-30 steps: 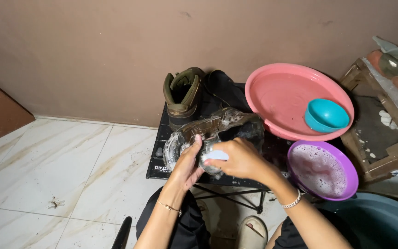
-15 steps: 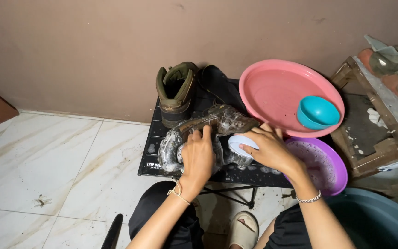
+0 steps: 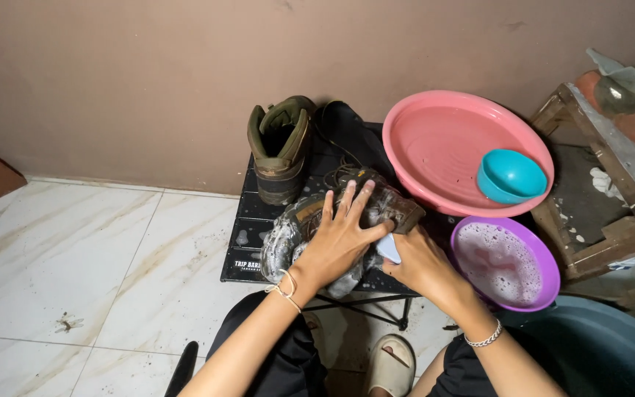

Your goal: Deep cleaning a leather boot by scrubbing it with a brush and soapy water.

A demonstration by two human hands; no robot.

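Head view, centre of frame: the sudsy brown leather boot (image 3: pixel 332 228) lies on its side on the small black slatted table (image 3: pixel 248 246), already lathered over most of its upper, so scrubbing looks well underway, rinse not done. Left hand (image 3: pixel 339 239) is spread flat, pressing it down. Right hand (image 3: pixel 420 265) is clamped round a pale blue scrubbing pad (image 3: pixel 389 248) at the boot's edge. The olive-brown matching boot (image 3: pixel 281 147) above stands upright, looks dry and untouched. Purple plastic bowl of foamy water (image 3: pixel 505 265) sits lower right.

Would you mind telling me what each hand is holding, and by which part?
The left hand lies spread over the soapy boot's upper. The right hand grips a pale brush, mostly hidden.
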